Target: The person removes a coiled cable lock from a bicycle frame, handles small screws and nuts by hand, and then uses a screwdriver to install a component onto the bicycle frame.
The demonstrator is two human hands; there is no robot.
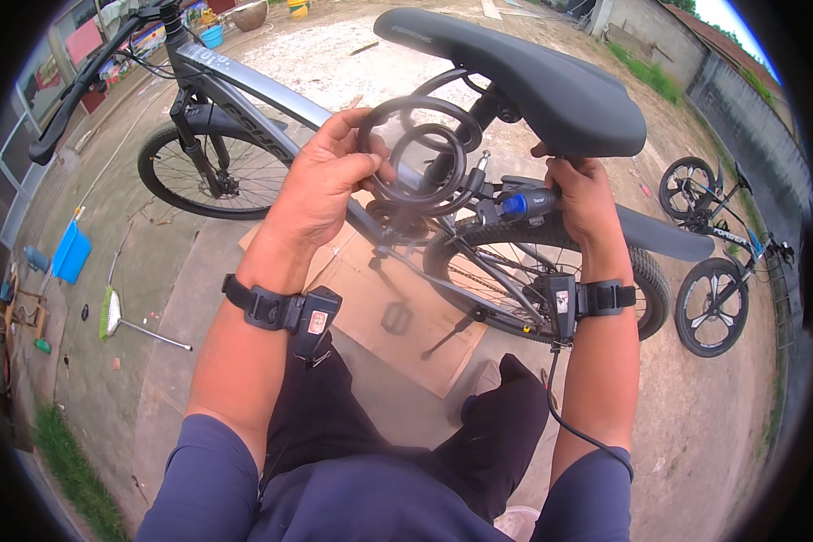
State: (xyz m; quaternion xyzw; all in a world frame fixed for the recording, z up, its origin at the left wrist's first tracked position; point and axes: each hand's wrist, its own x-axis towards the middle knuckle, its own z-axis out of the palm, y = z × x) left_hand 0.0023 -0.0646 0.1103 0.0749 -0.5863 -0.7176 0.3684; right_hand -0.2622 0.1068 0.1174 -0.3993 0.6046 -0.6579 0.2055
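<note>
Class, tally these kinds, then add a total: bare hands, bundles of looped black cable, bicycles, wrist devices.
Bare hands: 2 (left hand, right hand)
Bundles of looped black cable: 1
Bicycles: 2 (near bicycle, far bicycle)
Wrist devices: 2 (left device, right device)
Total: 7

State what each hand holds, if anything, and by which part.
The left hand pinches the black coiled cable by its left side. The right hand appears to hold the dark, blue-ended cylinder by its right end.

fisheye view from the head, facing down and forward, bicycle (pixel 285 99) near, distances uncertain toward the bent edges
</note>
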